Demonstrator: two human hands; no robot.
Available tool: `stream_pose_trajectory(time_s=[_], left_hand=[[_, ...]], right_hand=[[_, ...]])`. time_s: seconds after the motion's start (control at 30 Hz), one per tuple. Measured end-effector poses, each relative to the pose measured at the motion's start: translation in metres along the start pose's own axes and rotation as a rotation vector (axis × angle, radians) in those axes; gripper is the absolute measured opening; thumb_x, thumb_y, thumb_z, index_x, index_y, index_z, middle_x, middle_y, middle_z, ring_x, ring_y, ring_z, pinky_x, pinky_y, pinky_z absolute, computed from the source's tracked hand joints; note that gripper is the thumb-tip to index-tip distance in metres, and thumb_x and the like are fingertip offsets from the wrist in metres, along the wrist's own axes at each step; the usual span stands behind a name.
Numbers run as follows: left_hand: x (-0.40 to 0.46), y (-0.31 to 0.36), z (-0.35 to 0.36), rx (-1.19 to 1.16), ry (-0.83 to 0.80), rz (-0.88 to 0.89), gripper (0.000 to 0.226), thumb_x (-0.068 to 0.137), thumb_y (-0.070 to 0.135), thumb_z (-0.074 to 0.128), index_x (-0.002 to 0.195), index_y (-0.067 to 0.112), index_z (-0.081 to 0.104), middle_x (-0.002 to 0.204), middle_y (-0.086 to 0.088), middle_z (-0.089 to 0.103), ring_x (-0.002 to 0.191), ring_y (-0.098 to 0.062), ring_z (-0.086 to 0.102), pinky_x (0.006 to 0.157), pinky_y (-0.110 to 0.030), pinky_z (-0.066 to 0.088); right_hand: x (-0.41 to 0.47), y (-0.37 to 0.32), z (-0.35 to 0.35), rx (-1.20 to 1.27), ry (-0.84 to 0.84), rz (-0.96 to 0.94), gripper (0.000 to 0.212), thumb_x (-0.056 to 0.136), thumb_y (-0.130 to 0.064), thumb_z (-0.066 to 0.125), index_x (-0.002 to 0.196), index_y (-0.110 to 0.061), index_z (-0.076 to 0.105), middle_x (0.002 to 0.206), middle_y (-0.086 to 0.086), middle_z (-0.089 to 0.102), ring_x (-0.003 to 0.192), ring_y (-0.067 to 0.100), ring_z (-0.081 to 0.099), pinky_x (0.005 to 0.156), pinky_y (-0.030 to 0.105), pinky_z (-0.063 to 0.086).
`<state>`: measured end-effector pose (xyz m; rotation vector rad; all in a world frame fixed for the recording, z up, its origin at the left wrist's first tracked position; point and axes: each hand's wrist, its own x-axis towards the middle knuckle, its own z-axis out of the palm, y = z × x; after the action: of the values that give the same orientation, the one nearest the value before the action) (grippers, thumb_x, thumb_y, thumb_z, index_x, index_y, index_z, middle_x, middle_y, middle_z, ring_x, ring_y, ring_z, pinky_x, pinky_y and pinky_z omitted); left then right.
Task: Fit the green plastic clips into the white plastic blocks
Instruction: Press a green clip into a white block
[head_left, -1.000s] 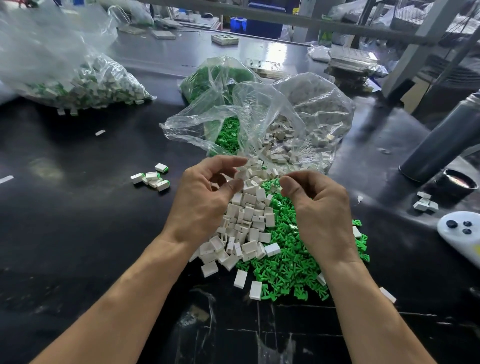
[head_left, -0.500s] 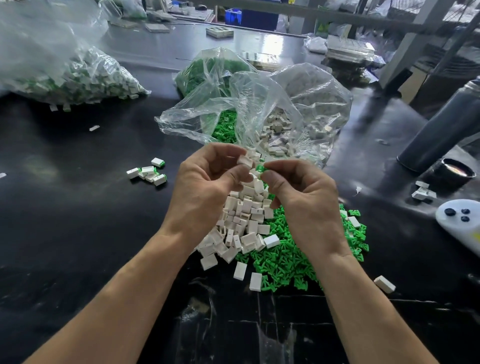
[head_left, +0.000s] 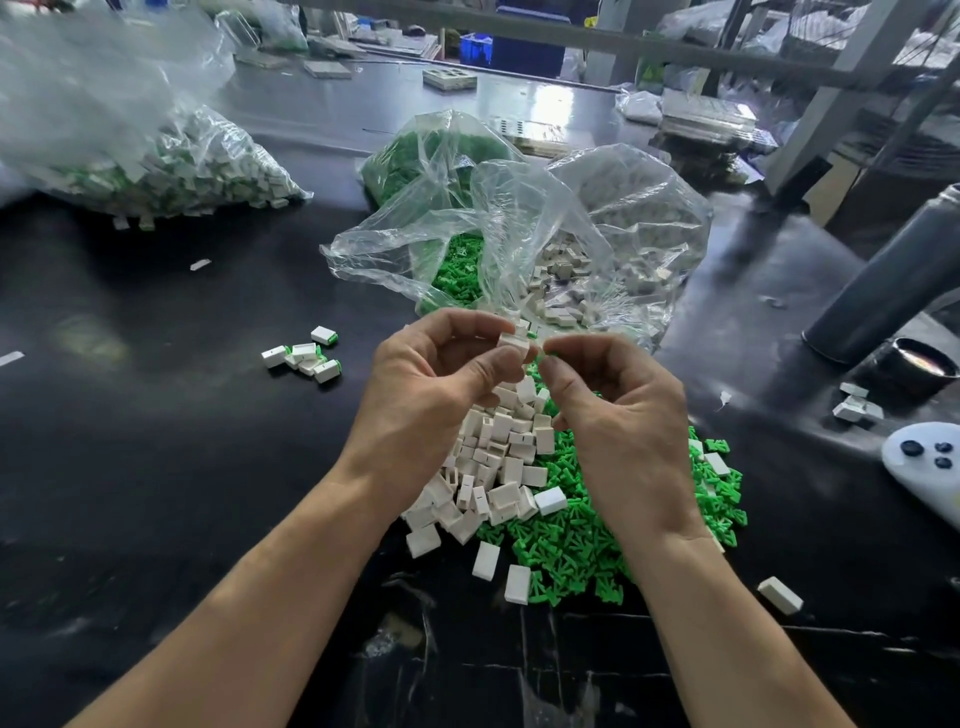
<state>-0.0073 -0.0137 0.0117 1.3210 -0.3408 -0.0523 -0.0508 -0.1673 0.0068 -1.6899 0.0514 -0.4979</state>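
Observation:
My left hand (head_left: 431, 384) pinches a white plastic block (head_left: 511, 344) between thumb and fingers, held above the table. My right hand (head_left: 613, 410) pinches a small green clip (head_left: 546, 355) right against the block's side; most of the clip is hidden by my fingertips. Under my hands lie a heap of loose white blocks (head_left: 493, 457) and a heap of green clips (head_left: 571, 540). Several assembled blocks with green ends (head_left: 306, 356) sit in a small group to the left.
Open clear bags of green clips (head_left: 452, 270) and white blocks (head_left: 597, 270) lie behind my hands. A large bag of assembled pieces (head_left: 171, 171) is at far left. A dark cylinder (head_left: 893, 280), a black cup (head_left: 919, 364) and a white controller (head_left: 930, 462) stand at right.
Both hands rose from the heaps and came together; the left hand now holds a block up and the right hand has brought a green clip against it.

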Motion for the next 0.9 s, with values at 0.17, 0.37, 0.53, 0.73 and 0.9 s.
stream_pose_trajectory(time_s=[0.17, 0.37, 0.53, 0.73, 0.9], left_hand=[[-0.0007, -0.0043, 0.0003, 0.018, -0.019, -0.044, 0.032, 0.083, 0.025, 0.076, 0.107, 0.005, 0.07, 0.1, -0.014, 0.078, 0.089, -0.026, 0.073, 0.071, -0.031, 0.058], [-0.0002, -0.005, -0.0013, 0.032, 0.017, -0.036, 0.022, 0.09, 0.022, 0.073, 0.101, 0.003, 0.071, 0.09, -0.012, 0.077, 0.077, -0.019, 0.065, 0.061, -0.025, 0.053], [-0.0001, -0.0067, -0.0019, 0.055, 0.027, -0.045, 0.02, 0.091, 0.022, 0.072, 0.1, 0.004, 0.072, 0.089, -0.01, 0.077, 0.075, -0.017, 0.064, 0.06, -0.026, 0.051], [0.0001, -0.0076, -0.0022, 0.066, 0.031, -0.054, 0.023, 0.092, 0.022, 0.071, 0.103, 0.002, 0.072, 0.089, -0.01, 0.077, 0.074, -0.016, 0.064, 0.06, -0.026, 0.051], [-0.0004, -0.008, -0.003, 0.075, 0.032, -0.066, 0.026, 0.09, 0.025, 0.072, 0.102, 0.002, 0.072, 0.088, -0.01, 0.078, 0.074, -0.016, 0.064, 0.061, -0.027, 0.05]], right_hand=[[0.0008, 0.0012, -0.0009, 0.062, 0.053, 0.01, 0.008, 0.094, -0.018, 0.076, 0.1, -0.023, 0.075, 0.092, -0.001, 0.076, 0.082, 0.015, 0.072, 0.069, 0.025, 0.059], [-0.0003, 0.0003, 0.0015, 0.093, -0.039, -0.045, 0.025, 0.096, -0.004, 0.07, 0.107, -0.025, 0.079, 0.104, 0.002, 0.076, 0.085, 0.016, 0.072, 0.069, 0.024, 0.059], [-0.0006, 0.0022, 0.0041, 0.123, -0.019, -0.025, 0.021, 0.094, -0.004, 0.072, 0.108, -0.02, 0.073, 0.095, 0.001, 0.075, 0.082, 0.017, 0.073, 0.071, 0.028, 0.061], [-0.0017, 0.0015, 0.0037, 0.125, -0.005, -0.048, 0.015, 0.092, -0.006, 0.076, 0.101, -0.018, 0.074, 0.091, 0.003, 0.075, 0.076, 0.016, 0.071, 0.067, 0.029, 0.061], [-0.0018, 0.0006, 0.0038, 0.118, -0.005, -0.062, 0.017, 0.092, -0.006, 0.076, 0.098, -0.022, 0.076, 0.091, 0.002, 0.076, 0.075, 0.018, 0.071, 0.067, 0.028, 0.061]])
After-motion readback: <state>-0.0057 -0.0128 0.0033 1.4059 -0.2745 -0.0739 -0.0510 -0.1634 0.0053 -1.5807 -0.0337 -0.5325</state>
